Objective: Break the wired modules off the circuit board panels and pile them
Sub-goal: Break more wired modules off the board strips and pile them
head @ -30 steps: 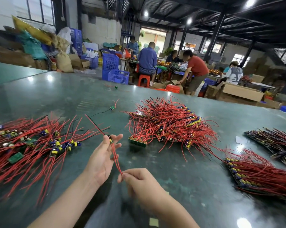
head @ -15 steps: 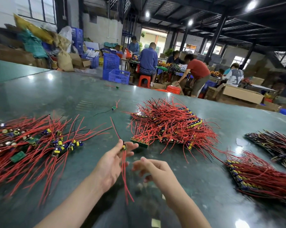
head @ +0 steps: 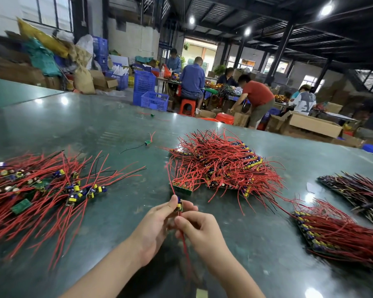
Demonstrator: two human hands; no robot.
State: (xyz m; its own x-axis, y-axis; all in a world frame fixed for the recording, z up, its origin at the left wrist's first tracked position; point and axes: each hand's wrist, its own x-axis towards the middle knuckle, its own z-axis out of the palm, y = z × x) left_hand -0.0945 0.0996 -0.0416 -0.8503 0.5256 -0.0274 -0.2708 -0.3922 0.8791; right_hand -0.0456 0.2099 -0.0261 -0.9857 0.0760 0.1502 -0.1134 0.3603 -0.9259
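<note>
My left hand (head: 156,227) pinches a small wired module (head: 178,205) with yellow and blue parts, just above the dark green table (head: 117,130). My right hand (head: 199,230) pinches that module's red wires (head: 184,246), which hang down toward me. A heap of circuit board panels (head: 222,166) with red wires lies just beyond my hands. The pile of separated modules (head: 41,188) spreads at the left.
Further panels with red wires (head: 340,233) and dark wires (head: 357,190) lie at the right. Single loose modules (head: 148,142) sit farther out on the table. Several people work among blue crates (head: 153,100) and cardboard boxes (head: 314,124) beyond the table's far edge.
Both hands have shifted right and come together. My right hand, open half a second ago, now pinches the hanging red wires below the module in my left hand.
</note>
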